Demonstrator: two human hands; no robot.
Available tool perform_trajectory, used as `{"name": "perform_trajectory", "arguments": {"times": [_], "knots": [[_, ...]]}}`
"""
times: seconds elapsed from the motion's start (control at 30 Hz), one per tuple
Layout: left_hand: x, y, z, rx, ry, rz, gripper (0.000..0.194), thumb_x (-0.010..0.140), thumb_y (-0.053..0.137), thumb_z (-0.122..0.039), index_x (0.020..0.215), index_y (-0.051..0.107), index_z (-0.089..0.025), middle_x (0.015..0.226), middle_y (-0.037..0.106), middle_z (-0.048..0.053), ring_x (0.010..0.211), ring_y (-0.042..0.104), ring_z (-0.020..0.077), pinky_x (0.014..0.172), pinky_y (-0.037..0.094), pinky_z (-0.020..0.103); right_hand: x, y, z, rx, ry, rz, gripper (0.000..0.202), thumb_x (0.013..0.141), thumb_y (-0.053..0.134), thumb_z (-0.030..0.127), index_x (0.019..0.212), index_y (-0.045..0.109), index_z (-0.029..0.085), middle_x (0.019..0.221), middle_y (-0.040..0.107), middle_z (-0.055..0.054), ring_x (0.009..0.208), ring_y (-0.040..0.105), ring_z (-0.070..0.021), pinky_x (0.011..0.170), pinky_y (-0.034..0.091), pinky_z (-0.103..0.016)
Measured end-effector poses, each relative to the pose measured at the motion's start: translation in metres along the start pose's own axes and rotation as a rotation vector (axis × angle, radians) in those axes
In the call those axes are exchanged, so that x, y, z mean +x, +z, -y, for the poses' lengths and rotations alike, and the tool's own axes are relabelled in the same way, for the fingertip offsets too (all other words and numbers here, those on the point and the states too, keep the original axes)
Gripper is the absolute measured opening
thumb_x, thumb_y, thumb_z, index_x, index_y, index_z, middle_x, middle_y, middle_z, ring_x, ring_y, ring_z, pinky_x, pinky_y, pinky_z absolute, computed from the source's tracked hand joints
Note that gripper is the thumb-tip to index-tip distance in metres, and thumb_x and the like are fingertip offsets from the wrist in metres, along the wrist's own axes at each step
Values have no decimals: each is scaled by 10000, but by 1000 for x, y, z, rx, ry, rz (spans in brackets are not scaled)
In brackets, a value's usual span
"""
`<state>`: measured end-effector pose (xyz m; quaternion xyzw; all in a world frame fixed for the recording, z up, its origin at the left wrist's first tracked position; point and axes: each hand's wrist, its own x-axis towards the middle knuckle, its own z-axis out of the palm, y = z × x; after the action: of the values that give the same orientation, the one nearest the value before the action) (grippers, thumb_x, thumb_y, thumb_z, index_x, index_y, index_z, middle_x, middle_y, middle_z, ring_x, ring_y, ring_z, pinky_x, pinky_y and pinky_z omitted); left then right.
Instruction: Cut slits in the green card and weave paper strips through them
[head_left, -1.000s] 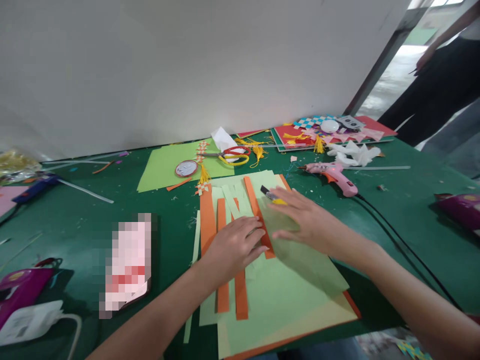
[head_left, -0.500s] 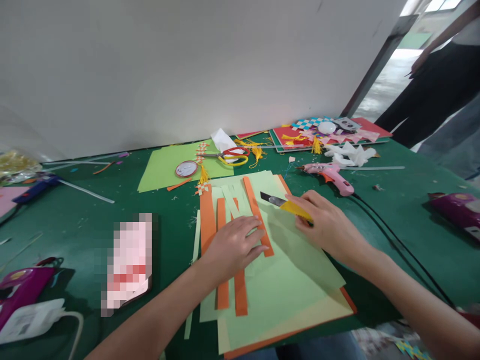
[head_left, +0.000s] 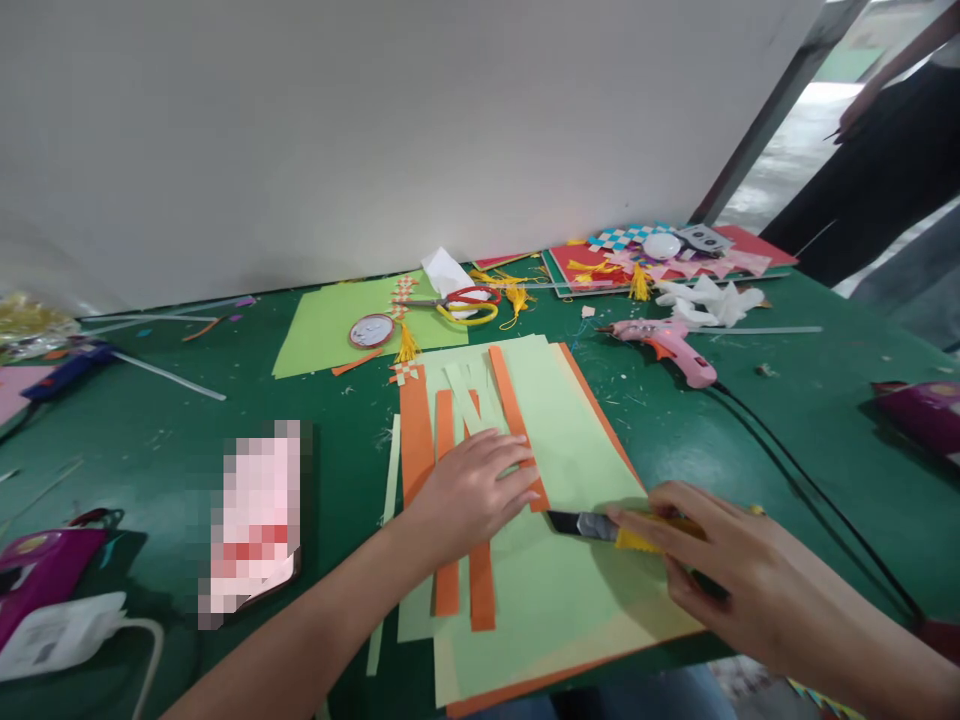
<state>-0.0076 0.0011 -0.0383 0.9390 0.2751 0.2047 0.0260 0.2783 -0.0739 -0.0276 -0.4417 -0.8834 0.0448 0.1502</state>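
My left hand (head_left: pixel 472 490) lies flat, fingers a little apart, over a slanting orange paper strip (head_left: pixel 510 400) and the pale green paper sheets (head_left: pixel 570 600). Two more orange strips (head_left: pixel 484 585) run out from under it toward me. In my right hand (head_left: pixel 720 560) is a yellow utility knife (head_left: pixel 637 535) with its dark blade out. The blade tip is at the near end of the slanting strip, over the green sheet. Orange paper (head_left: pixel 592 400) shows along the stack's right edge. Narrow pale green strips (head_left: pixel 459 390) lie beyond my left hand.
Scissors (head_left: pixel 469 305), a round tape roll (head_left: pixel 372 331) and a woven paper piece with yellow tassel lie behind the stack. A pink glue gun (head_left: pixel 667 345) with a cord is at right. A blurred-out pink phone-like object (head_left: pixel 259 520) lies left. A person (head_left: pixel 877 170) stands far right.
My right hand has moved toward me and slightly right with the utility knife, its blade going from beside the strip's upper part to its near end. My left hand stays put.
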Motion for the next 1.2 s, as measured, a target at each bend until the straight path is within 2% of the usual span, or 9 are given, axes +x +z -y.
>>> {"name": "perform_trajectory", "arguments": {"times": [0.13,0.33,0.6,0.87,1.0,1.2], "knots": [[0,0,0,-4,-9,19,239,989,510,-306,1081,671,-155,1126,710,103,1161,630,242,1042,490,457,1,-2,5,21,-29,106,537,825,441,105,1313,552,299,1026,633,-81,819,668,-201,563,552,-289],[2,-1,-1,-11,-10,26,234,997,489,-293,1071,668,-161,1122,711,100,1161,630,240,1028,503,452,4,-1,5,7,-27,84,528,828,452,108,1296,553,329,1006,646,-95,786,669,-218,507,525,-283],[2,-1,-1,-2,-2,21,225,991,502,-280,1052,671,-144,1113,711,107,1152,636,247,1035,498,454,5,-1,7,-36,-48,76,495,845,409,92,1291,542,260,1006,616,-75,808,659,-181,522,495,-245],[0,1,-1,-2,-14,32,235,1000,483,-290,1071,665,-159,1135,706,100,1177,621,243,1047,491,448,4,1,27,-35,-90,80,404,926,370,145,1302,519,162,880,615,-64,730,642,-169,559,539,-270],[0,0,-1,-5,-12,28,246,1002,476,-294,1067,667,-153,1133,706,100,1179,619,250,1036,500,448,4,7,37,-56,-150,48,370,977,321,184,1280,526,123,855,635,-71,717,640,-170,526,526,-268],[0,1,0,-18,-11,22,236,995,490,-284,1052,675,-147,1126,706,104,1170,622,258,1022,508,450,5,14,42,-110,-151,2,387,1013,264,232,1263,540,129,828,639,-68,698,654,-169,471,494,-266]]}}
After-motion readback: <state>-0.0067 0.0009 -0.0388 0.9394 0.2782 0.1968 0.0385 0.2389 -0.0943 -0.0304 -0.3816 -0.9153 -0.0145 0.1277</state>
